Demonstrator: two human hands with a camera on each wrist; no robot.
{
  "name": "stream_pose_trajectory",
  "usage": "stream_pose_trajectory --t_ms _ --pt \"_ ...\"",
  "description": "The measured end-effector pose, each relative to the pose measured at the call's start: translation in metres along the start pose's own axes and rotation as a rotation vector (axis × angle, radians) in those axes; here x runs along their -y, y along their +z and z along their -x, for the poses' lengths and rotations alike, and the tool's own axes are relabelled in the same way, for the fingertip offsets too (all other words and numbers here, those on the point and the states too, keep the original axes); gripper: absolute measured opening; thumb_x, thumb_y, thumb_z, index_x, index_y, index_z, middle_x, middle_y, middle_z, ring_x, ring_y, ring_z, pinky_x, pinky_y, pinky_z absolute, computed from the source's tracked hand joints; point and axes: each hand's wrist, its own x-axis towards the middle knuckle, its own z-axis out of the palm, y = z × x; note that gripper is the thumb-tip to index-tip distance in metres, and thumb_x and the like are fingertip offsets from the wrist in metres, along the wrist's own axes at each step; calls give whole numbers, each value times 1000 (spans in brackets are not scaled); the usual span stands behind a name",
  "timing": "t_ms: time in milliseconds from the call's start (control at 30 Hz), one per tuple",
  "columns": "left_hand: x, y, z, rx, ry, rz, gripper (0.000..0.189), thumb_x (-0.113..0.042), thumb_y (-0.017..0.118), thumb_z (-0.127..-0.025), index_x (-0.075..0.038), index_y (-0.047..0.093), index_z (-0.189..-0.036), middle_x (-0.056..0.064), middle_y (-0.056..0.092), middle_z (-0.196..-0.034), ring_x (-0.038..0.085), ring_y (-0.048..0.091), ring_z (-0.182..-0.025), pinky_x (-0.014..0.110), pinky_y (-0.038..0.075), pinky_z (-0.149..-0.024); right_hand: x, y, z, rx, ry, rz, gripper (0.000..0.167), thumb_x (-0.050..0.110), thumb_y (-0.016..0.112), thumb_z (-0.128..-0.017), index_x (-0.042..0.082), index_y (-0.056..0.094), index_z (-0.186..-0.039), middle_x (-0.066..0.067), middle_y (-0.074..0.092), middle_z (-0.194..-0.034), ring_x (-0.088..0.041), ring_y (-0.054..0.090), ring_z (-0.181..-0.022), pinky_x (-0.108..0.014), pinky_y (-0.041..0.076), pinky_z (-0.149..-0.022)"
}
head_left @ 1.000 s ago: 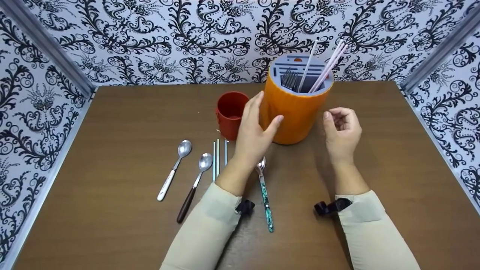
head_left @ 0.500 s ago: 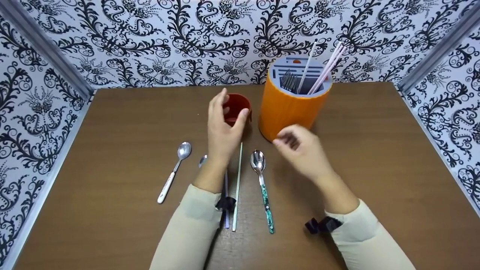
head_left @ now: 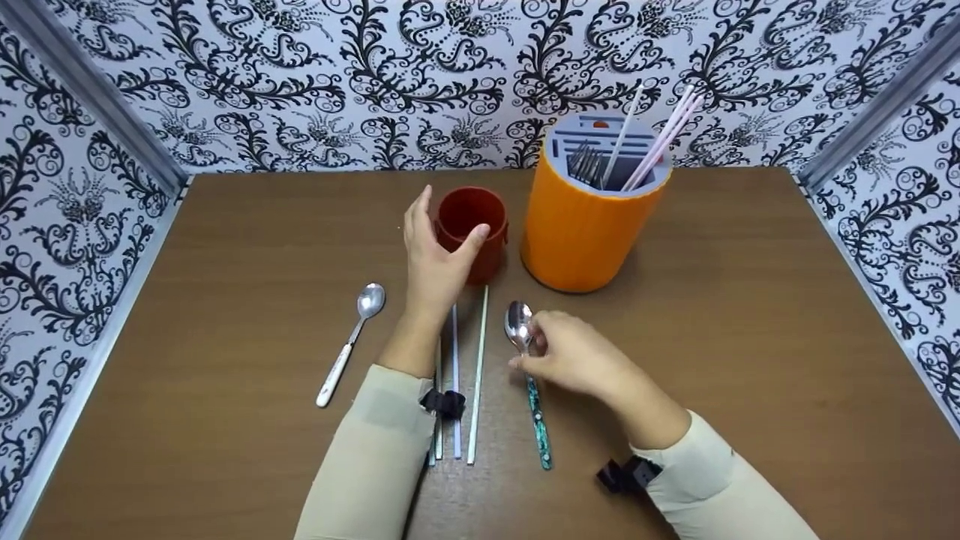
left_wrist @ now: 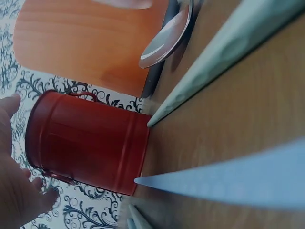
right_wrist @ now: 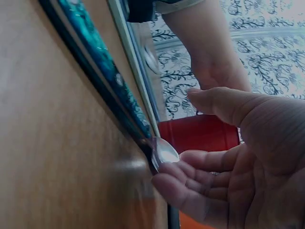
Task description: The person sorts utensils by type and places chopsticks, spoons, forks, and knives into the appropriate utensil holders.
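My left hand (head_left: 435, 259) is spread beside and over the near side of a red cup (head_left: 481, 251), fingers to its left and thumb across its front. In the left wrist view that hand (left_wrist: 19, 176) stands near the cup's rim; contact cannot be told. My right hand (head_left: 574, 352) reaches over the neck of a spoon with a green patterned handle (head_left: 538, 424). In the right wrist view the fingers of the right hand (right_wrist: 228, 157) are at the spoon's bowl (right_wrist: 166, 151), with the thumb apart from it.
Several chopsticks (head_left: 478, 375) lie in front of the cup, partly under my left forearm. A white-handled spoon (head_left: 335, 375) lies to the left. An orange utensil holder (head_left: 589, 240) with forks (head_left: 585, 163) and pink chopsticks (head_left: 664, 139) stands behind. Patterned walls (head_left: 322, 82) enclose the table.
My left hand has moved left from the orange holder to the red cup. My right hand has come from the holder's right side down and left to the green-handled spoon.
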Motion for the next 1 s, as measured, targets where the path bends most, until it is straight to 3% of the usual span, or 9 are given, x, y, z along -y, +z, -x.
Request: stream_pose_trajectory --t_ms 133,367,633,1000 --pt "5 -1 -1 69 -101 44 100 -45 84 -85 -15 29 -163 12 36 -162 27 42 -144 45 39 -123 1 7 -1 12 16 71 42 40 86 -85 8 62 -96 -4 57 -85 -20 52 -74 -32 44 -66" --pt "11 -2 -3 132 -170 86 100 -43 85 -84 -15 29 -163 12 39 -161 26 45 -142 43 41 -121 4 14 -1 41 51 88 37 35 86 -85 10 60 -86 -3 53 -78 -18 51 -68 -31 42 -60" --pt "12 -3 -3 156 -159 101 97 -39 86 -84 -11 34 -161 12 44 -157 25 48 -138 41 43 -119 2 18 -3 -1 37 166 29 27 82 -81 15 58 -70 3 50 -70 -18 48 -67 -33 41 -58" --pt "13 -4 -3 169 -166 76 97 -38 85 -84 -9 33 -161 13 44 -158 28 47 -140 42 44 -119 -1 18 -3 -11 4 149 18 17 75 -80 11 59 -75 2 54 -70 -19 52 -66 -33 43 -58"
